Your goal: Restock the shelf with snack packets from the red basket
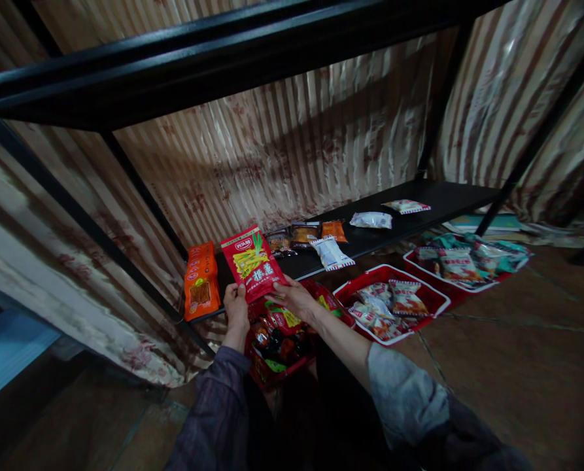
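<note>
"Over the left end of the black shelf (456, 195), near its front edge, that's where the red packet (255, 263) is, tilted up, print showing."

"How firm is the grip?"

"The left hand (237, 309) pinches the lower left corner, thumb on the front. The right hand (294, 298) has the lower right corner between thumb and fingers. I can't tell how tightly."

"So the top's unsupported?"

"Looks that way. A limp bag could fold backwards, and if a corner slips, it may drop into the red basket (292, 372) below the shelf's front edge."

"And its neighbours?"

"The orange packet (201, 282) stands at the shelf's left end; a sideways swing might knock it over. The white packet (331, 254) lies right at the shelf's front edge, just beyond the right hand. A brush from that forearm could tip it off."
</note>
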The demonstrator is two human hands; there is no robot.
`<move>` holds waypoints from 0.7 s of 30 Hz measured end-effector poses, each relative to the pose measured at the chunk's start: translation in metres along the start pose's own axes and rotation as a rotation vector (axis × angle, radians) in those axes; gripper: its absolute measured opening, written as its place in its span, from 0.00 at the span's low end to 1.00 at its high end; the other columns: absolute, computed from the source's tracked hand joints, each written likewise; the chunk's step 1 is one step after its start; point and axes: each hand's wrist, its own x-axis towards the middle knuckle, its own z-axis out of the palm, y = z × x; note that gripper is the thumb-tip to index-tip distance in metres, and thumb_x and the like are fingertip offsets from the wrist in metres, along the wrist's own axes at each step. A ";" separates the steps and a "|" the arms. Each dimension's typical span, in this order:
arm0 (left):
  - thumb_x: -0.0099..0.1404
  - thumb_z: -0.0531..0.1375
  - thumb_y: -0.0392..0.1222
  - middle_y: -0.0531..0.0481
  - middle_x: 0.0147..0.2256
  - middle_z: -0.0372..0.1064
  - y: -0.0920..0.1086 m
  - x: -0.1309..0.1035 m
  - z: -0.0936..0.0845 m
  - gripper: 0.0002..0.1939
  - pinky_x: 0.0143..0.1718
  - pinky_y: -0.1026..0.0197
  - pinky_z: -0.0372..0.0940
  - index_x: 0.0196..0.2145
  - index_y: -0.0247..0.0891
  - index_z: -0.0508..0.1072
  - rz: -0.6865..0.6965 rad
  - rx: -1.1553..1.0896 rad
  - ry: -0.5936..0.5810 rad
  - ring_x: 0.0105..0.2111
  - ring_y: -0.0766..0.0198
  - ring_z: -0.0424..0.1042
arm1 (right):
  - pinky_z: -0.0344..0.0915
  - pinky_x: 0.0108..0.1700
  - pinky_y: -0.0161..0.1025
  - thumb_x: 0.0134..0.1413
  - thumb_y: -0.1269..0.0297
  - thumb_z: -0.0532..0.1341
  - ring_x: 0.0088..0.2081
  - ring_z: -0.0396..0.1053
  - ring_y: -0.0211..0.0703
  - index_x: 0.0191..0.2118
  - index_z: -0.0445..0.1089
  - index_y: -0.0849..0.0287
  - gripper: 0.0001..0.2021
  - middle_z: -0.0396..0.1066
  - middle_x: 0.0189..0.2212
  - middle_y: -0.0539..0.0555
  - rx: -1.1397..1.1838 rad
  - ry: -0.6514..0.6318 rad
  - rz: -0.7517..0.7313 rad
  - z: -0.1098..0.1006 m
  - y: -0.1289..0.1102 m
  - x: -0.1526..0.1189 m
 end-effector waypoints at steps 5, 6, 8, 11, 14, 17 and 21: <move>0.52 0.60 0.46 0.56 0.26 0.65 -0.003 -0.004 -0.004 0.10 0.30 0.64 0.60 0.28 0.39 0.65 0.016 -0.008 -0.074 0.25 0.69 0.64 | 0.71 0.44 0.47 0.41 0.70 0.68 0.32 0.74 0.40 0.39 0.68 0.55 0.16 0.76 0.31 0.48 -0.015 0.083 -0.012 0.004 0.007 0.001; 0.52 0.60 0.46 0.55 0.26 0.66 -0.003 -0.005 -0.006 0.10 0.30 0.64 0.61 0.28 0.39 0.65 0.017 -0.005 -0.078 0.25 0.69 0.64 | 0.71 0.44 0.46 0.41 0.70 0.68 0.32 0.74 0.40 0.39 0.68 0.55 0.16 0.76 0.31 0.48 -0.020 0.091 -0.014 0.004 0.009 0.002; 0.52 0.60 0.46 0.55 0.26 0.66 -0.004 -0.003 -0.009 0.10 0.31 0.63 0.61 0.28 0.38 0.66 0.017 0.008 -0.074 0.25 0.68 0.64 | 0.71 0.43 0.45 0.42 0.70 0.67 0.32 0.74 0.39 0.39 0.68 0.54 0.15 0.76 0.31 0.48 -0.018 0.096 -0.023 0.004 0.012 0.002; 0.52 0.61 0.44 0.53 0.28 0.67 -0.004 0.000 -0.012 0.09 0.35 0.62 0.62 0.30 0.38 0.67 0.031 0.035 -0.028 0.28 0.67 0.66 | 0.71 0.42 0.44 0.41 0.71 0.67 0.29 0.74 0.38 0.39 0.69 0.54 0.16 0.75 0.29 0.47 -0.020 0.137 -0.052 0.008 0.015 0.002; 0.50 0.63 0.41 0.49 0.35 0.67 0.003 0.002 -0.011 0.12 0.43 0.60 0.61 0.34 0.39 0.69 0.119 0.103 0.060 0.37 0.63 0.68 | 0.71 0.41 0.43 0.39 0.70 0.68 0.29 0.73 0.39 0.39 0.70 0.55 0.16 0.76 0.29 0.48 -0.070 0.178 -0.104 0.016 0.020 0.002; 0.51 0.64 0.40 0.46 0.43 0.67 0.015 -0.001 -0.005 0.14 0.50 0.58 0.58 0.38 0.40 0.71 0.237 0.173 0.041 0.48 0.59 0.65 | 0.70 0.42 0.44 0.40 0.67 0.67 0.33 0.73 0.43 0.43 0.71 0.56 0.19 0.76 0.32 0.50 -0.180 0.204 -0.226 0.026 0.027 0.003; 0.55 0.63 0.45 0.46 0.50 0.66 0.029 -0.008 0.007 0.20 0.53 0.59 0.57 0.46 0.42 0.69 0.203 0.014 -0.185 0.54 0.59 0.62 | 0.64 0.53 0.47 0.45 0.67 0.62 0.46 0.70 0.46 0.47 0.71 0.54 0.19 0.74 0.43 0.52 -0.543 0.196 -0.539 0.030 0.039 0.005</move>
